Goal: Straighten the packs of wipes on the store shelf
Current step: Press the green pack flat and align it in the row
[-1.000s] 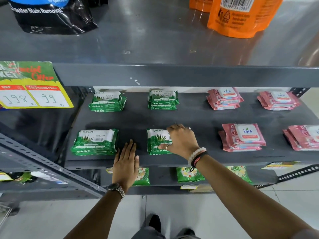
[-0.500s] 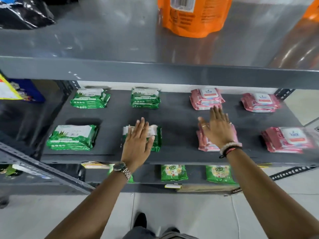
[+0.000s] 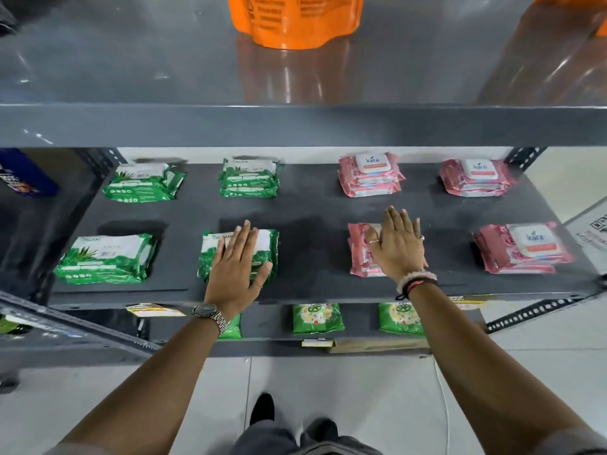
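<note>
A dark grey shelf carries two rows of wipe packs, green on the left and pink on the right. My left hand lies flat, fingers spread, on the front green stack. My right hand lies flat on the front pink stack, hiding most of its top. Another green stack sits front left and a pink stack front right. At the back stand two green stacks and two pink stacks.
The grey shelf above overhangs the packs and holds an orange pouch. A lower shelf holds light green packs. A perforated steel upright stands at the right, white tiled floor lies below.
My right hand left the front green stack and moved right onto the front pink stack. My left hand moved from the shelf edge onto that green stack. The view shifted right.
</note>
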Motion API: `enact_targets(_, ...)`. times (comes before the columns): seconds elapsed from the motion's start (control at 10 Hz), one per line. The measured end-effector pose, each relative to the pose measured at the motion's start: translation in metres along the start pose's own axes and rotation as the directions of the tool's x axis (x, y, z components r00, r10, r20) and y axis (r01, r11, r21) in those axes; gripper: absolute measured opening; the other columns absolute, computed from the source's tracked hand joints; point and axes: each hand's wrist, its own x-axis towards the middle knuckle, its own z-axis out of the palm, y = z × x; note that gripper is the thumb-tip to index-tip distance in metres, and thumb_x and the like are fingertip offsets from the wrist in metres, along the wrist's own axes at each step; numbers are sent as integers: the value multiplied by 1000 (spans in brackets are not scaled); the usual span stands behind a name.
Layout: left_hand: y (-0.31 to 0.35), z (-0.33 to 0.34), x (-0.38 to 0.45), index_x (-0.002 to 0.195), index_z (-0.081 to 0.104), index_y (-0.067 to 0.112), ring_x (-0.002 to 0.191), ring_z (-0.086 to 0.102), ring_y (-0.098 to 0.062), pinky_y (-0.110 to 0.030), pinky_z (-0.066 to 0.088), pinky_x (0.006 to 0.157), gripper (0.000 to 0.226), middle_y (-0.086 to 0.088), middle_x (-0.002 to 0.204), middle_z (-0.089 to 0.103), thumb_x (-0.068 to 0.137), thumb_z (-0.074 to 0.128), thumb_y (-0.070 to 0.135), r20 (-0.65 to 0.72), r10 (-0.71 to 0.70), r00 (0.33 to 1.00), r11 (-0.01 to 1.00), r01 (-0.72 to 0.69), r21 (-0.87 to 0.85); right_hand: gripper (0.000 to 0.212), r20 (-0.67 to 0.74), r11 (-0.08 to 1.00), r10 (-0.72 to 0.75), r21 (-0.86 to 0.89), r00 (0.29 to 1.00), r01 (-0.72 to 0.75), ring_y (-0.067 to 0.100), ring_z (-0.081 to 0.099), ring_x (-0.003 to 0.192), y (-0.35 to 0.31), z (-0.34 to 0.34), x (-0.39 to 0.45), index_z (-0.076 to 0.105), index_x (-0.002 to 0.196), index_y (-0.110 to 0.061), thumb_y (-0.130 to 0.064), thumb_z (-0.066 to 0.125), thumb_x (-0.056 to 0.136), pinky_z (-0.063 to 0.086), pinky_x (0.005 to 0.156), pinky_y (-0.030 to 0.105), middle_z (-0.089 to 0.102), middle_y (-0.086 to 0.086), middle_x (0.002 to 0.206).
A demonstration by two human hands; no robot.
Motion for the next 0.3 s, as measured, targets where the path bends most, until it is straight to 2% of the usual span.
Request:
enact_targets(0.1, 1, -1, -2, 152, 19, 9, 147, 5, -20, -46, 7, 118, 71, -8, 160, 12, 97, 28, 54, 13, 5, 1000, 1000, -5, 17, 72, -4, 1000, 4, 6, 1000, -4, 32, 19, 147, 0, 1, -2, 27, 146, -2, -50, 19, 92, 6, 121, 49, 28, 15, 156)
enact_targets(0.2, 1, -3, 0, 152, 19, 10, 147, 6, -22, -47, 8, 118, 69, -9, 160, 13, 99, 24, 53, 20, 6, 1000, 1000, -6, 3, 69, -9, 1000, 1, 29, 1000, 0, 32, 18, 147, -1, 1, 1, 26, 146, -3, -49, 22, 95, 7, 121, 53, 27, 14, 157)
enact_targets(0.3, 3, -9, 0, 152, 13, 9, 147, 4, -21, -52, 14, 117, 67, -8, 160, 8, 100, 14, 51, 31, 0, 1000, 999, 1, -36, 71, -15, 999, -7, 54, 1000, 7, 29, 4, 149, -2, -9, -1, 15, 150, -5, -51, 22, 96, 0, 121, 53, 13, 11, 161)
